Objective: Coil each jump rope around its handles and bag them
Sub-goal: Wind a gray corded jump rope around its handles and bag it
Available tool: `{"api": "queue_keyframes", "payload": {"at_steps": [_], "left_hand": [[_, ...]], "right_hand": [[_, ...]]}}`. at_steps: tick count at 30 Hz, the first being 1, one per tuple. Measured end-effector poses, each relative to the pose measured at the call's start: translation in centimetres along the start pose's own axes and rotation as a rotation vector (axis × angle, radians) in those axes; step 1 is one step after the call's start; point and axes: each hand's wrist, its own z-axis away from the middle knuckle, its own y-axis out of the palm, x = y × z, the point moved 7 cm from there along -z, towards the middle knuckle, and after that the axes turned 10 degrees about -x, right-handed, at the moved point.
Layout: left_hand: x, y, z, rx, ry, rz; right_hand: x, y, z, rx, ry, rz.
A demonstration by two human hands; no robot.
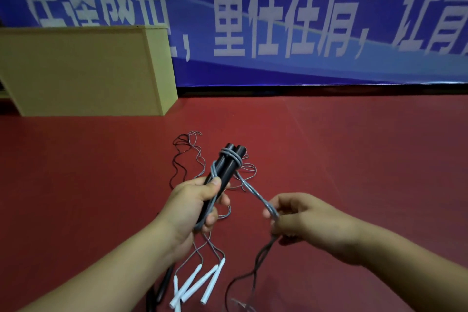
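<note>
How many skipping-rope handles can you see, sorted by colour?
Black handles held together in the left hand: 2
Black handles on the floor by the left forearm: 1
White handles on the floor: 4
Total: 7 handles

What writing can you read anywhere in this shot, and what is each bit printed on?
"重任在肩" then a comma or semicolon mark: large white characters on the blue banner along the back wall.
Left part of the banner: four more large white characters, partly cut off and smeared; I cannot read them for sure.
Right edge of the banner: "让" and a cut-off character, not readable.
Black handles, white handles, yellowish box: no text visible.
</note>
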Motion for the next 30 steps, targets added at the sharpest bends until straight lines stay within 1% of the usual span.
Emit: {"api": "queue_keyframes", "payload": {"at_steps": [4, 7, 11, 14, 17, 20, 25, 27, 30], "left_hand": [[0.2, -0.7, -0.5, -0.055, 0.028, -0.048], [0.1, -0.9, -0.7, -0.086, 0.057, -0.088], [0.1, -2.1, -1.4, -0.175, 0.069, -0.064], [0.1, -2.6, -1.6, -0.196, 0.077, -0.065], [0.0, -2.7, -1.8, -0.206, 0.093, -0.059], [0.0, -3.0, -2.0, -0.229, 0.092, -0.048], [0.2, -3.1, -2.3, -0.239, 0.088, -0.067], [0.3, -3.0, -2.3, -0.238, 0.087, -0.076], [0.3, -3.0, -2.1, -0.235, 0.088, -0.085]], "right_hand": [[-0.4, -0.2, -0.4, -0.044, 0.048, -0.028], [-0.6, -0.4, -0.8, -0.093, 0.081, -0.138], [-0.8, -1.2, -1.4, -0.178, 0.142, -0.267], [-1.2, -2.2, -1.6, -0.237, 0.198, -0.291], [-1.6, -2.7, -1.5, -0.243, 0.232, -0.217], [-1.7, -3.0, -1.4, -0.251, 0.226, -0.129], [-1.5, -3.3, -1.0, -0.199, 0.232, 0.064], [-1.3, -3.4, -0.8, -0.187, 0.200, 0.130], [-0.7, -3.3, -0.7, -0.196, 0.089, 0.214]]}}
